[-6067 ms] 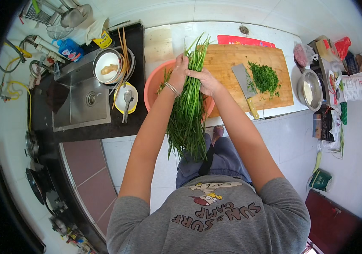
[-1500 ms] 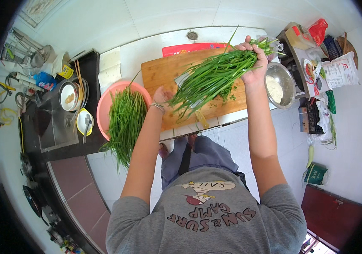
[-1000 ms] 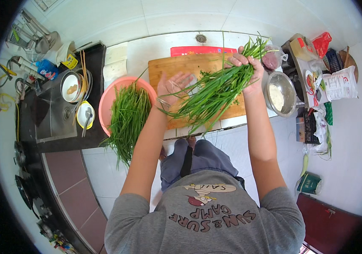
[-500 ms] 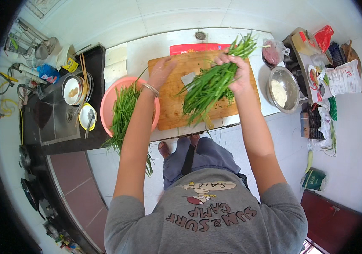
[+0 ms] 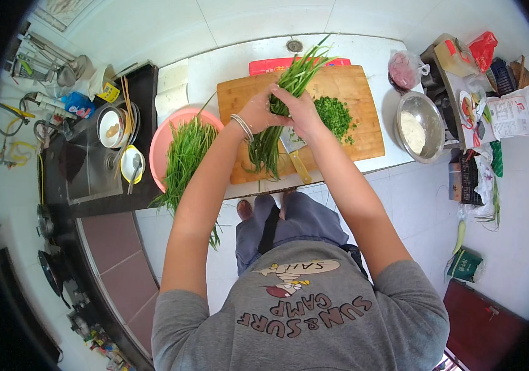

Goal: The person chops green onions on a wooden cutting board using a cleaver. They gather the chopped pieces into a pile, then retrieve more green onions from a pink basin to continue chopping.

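Head view: left hand point(image 5: 257, 115) and right hand point(image 5: 298, 111) both wrapped around bunch of green chives point(image 5: 277, 117), pressed side by side at mid-stalk. Bunch lies lengthwise over wooden cutting board point(image 5: 339, 83) on white table point(image 5: 227, 62); leaf tips pass far board edge. Cleaver point(image 5: 293, 148) flat on board beneath bunch, just beside chopped chives pile point(image 5: 334, 114). Pink basin point(image 5: 164, 139) with more chives left of board; metal bowl point(image 5: 419, 127) right.
Step judged: gathering and aligning bunch for cutting. Next move calls for settling stalks flat, left hand pinning, right hand freeing for cleaver.
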`<state>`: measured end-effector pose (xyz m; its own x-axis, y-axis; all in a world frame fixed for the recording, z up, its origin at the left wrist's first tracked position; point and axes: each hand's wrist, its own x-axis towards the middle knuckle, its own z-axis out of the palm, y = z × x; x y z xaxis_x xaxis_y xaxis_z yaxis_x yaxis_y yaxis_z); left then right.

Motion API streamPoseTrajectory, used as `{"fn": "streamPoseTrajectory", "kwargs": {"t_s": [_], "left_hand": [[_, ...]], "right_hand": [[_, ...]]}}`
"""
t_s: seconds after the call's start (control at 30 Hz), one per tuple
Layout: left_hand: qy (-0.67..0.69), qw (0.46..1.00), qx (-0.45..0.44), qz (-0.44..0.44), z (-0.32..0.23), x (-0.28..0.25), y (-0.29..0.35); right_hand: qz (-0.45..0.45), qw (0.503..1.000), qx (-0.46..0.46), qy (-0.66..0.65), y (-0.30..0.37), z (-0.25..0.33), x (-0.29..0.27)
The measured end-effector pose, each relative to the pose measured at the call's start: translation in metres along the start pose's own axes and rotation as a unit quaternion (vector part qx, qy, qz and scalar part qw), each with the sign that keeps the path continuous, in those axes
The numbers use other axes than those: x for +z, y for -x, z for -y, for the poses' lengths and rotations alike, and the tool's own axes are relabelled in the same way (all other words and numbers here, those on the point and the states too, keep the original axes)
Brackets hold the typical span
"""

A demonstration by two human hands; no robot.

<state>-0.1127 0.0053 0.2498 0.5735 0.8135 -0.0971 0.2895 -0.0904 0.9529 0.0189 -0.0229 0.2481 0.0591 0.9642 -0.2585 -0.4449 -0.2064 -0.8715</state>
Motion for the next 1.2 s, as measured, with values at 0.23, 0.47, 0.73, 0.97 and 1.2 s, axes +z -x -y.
{"fn": "streamPoseTrajectory", "kwargs": {"t_s": [0.23, 0.47, 0.73, 0.97, 1.2], "left_hand": [[-0.012, 0.998, -0.050, -0.039, 0.020, 0.001, 0.007], [0.051, 0.991, -0.095, -0.077, 0.004, -0.022, 0.015], [0.064, 0.994, -0.048, -0.072, 0.033, -0.038, 0.009], [0.095, 0.990, -0.026, -0.098, 0.051, -0.058, 0.016], [0.142, 0.979, -0.014, -0.147, 0.055, -0.061, 0.019]], "right_hand": [[0.038, 0.989, -0.025, 0.142, 0.000, -0.029, -0.037], [-0.054, 0.828, 0.016, 0.558, 0.024, -0.137, -0.111], [-0.047, 0.684, 0.049, 0.726, 0.032, -0.179, -0.114], [-0.130, 0.637, -0.129, 0.749, 0.052, -0.167, -0.070], [-0.056, 0.650, -0.052, 0.756, 0.061, -0.244, -0.050]]}}
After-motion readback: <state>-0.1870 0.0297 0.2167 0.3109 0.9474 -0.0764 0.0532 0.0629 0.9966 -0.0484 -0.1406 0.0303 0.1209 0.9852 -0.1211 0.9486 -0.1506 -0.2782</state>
